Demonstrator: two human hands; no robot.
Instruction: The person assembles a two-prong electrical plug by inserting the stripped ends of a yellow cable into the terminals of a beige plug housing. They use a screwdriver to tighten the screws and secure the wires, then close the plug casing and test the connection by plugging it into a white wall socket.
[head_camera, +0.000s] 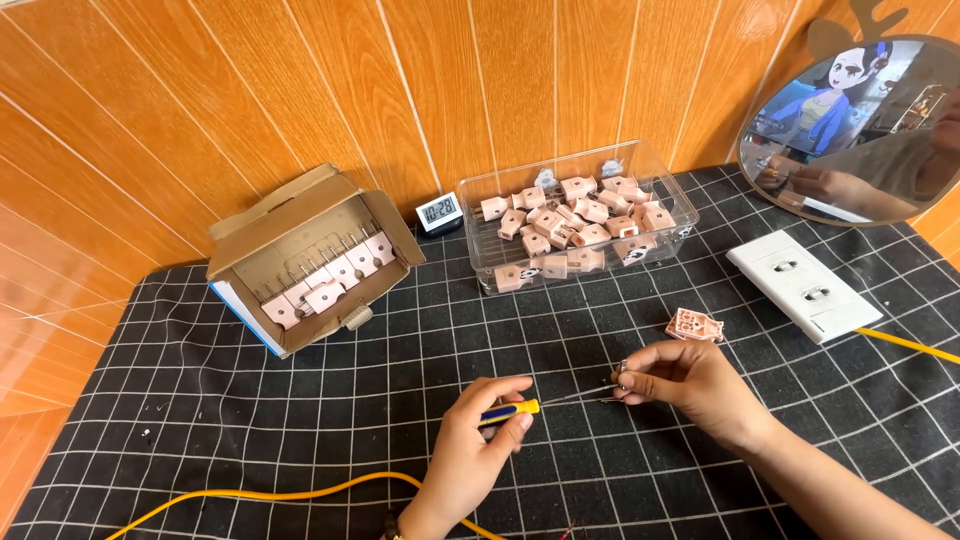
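My left hand (477, 440) grips a small screwdriver (512, 409) with a yellow and blue handle, its thin shaft pointing right. The tip reaches a tiny metal part (622, 372) pinched between the fingers of my right hand (688, 384). An opened pink plug half (695, 325) lies on the mat just beyond my right hand. Both hands hover low over the black gridded mat (300, 420).
A clear plastic box (660, 165) holds several pink plugs. An open cardboard box (250, 250) with more plugs stands at the left. A small digital clock (438, 211), a white wall socket (805, 283) with yellow cable, a yellow wire (270, 494) and a round mirror (850, 120) surround the mat.
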